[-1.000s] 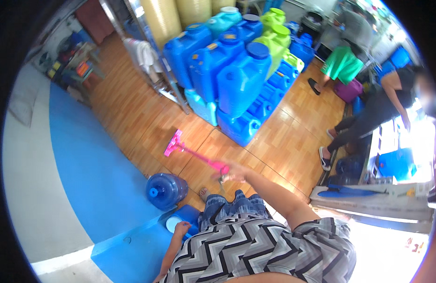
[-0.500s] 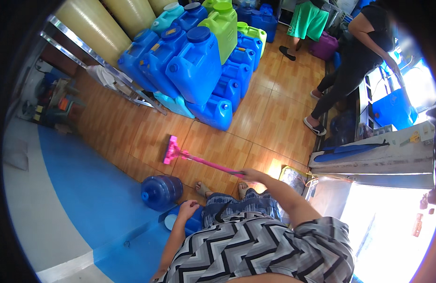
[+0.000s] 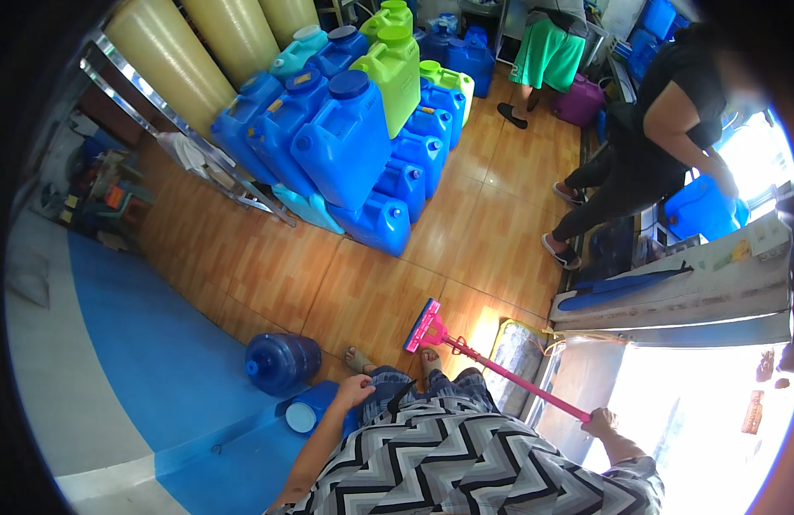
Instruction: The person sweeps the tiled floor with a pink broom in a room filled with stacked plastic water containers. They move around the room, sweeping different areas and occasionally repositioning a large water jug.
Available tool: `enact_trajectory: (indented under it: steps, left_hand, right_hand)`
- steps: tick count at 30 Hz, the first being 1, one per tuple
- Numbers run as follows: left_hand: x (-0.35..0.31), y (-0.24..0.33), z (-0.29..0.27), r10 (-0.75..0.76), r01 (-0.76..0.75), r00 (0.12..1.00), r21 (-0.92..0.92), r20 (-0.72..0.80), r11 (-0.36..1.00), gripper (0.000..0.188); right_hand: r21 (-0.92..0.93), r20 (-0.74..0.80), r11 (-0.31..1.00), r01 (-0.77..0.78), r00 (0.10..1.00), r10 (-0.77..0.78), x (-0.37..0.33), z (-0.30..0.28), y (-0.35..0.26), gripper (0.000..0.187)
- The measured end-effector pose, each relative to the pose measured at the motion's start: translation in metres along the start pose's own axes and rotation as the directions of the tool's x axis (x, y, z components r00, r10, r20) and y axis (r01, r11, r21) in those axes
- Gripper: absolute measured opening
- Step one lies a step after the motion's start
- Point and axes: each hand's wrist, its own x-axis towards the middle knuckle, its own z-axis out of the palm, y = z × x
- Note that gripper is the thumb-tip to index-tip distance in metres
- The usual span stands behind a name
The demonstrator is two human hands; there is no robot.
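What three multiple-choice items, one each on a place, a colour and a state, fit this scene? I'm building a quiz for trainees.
1. Where does the mop head rest?
A on the wooden floor
B on the blue mat
C on the counter

2. What colour is the mop handle?
A green
B pink
C yellow

3. How does the round blue bottle lie?
A upright
B on its side
C stacked on the jugs

Key: 1 A, brown planks lie under the head. 2 B, the stick to the right hand is pink. 3 B, its neck points sideways, near the left hand.

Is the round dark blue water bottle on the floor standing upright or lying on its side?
Lying on its side: the water bottle rests along the floor, neck pointing left.
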Motion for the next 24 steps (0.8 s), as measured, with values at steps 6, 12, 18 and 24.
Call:
enact_trajectory:
  steps: [6,12,18,24]
  left_hand:
    - [0.001,0.012,0.000,0.065,-0.065,0.998,0.018,-0.004,0.998,0.034]
    - [-0.010,0.028,-0.013,0.036,-0.036,0.999,0.011,0.028,0.999,0.039]
    - [0.014,0.053,-0.018,0.118,-0.124,0.991,0.103,0.066,0.987,0.038]
    - [0.058,0.092,-0.017,0.244,-0.254,0.967,0.200,0.074,0.946,0.042]
  right_hand:
    - [0.055,0.084,0.981,0.185,0.978,-0.189,0.018,-0.030,-0.067,0.036]
    - [0.017,0.207,0.973,0.229,0.951,-0.228,0.046,-0.048,-0.216,0.040]
    - [0.126,0.155,0.973,0.191,0.966,-0.209,0.050,-0.024,-0.238,0.036]
    - [0.215,0.264,0.965,-0.150,0.960,0.090,-0.016,0.032,-0.077,0.037]
